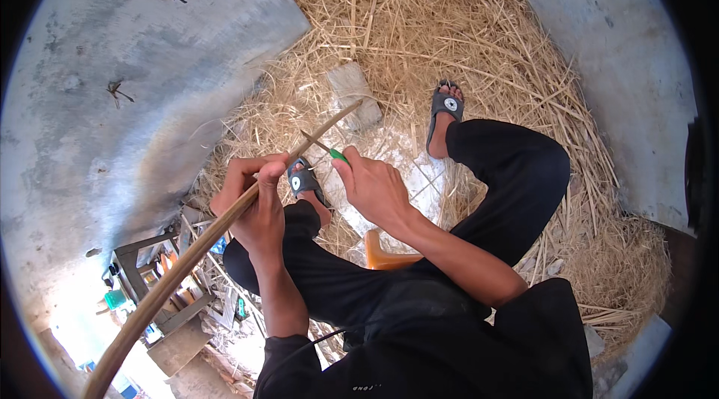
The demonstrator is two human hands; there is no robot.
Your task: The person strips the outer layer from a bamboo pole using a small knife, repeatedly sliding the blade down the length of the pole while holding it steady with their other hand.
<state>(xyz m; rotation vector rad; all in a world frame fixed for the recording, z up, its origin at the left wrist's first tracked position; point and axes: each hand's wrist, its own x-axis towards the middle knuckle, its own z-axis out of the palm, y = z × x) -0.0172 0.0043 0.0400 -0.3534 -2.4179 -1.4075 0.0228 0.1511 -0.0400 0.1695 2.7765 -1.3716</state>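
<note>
A long, slightly curved wooden pole (pixel 187 263) runs from the lower left up to a thin tip near the middle. My left hand (pixel 257 197) is closed round it a little below that tip. In my right hand (pixel 377 188) is a knife (pixel 320 144) with a green handle and a narrow blade, and the fingers are wrapped round the handle. The blade lies against or just beside the pole, above my left hand; whether it cuts in I cannot tell. Most of the knife's handle is hidden in my palm.
Straw-like shavings (pixel 419 17) cover much of the floor. A block (pixel 353 96) lies beyond the pole's tip. I sit on an orange plastic seat (pixel 386 255), with both sandalled feet in front. Grey walls (pixel 150 62) stand left and right. A wooden frame (pixel 138 272) with clutter is at lower left.
</note>
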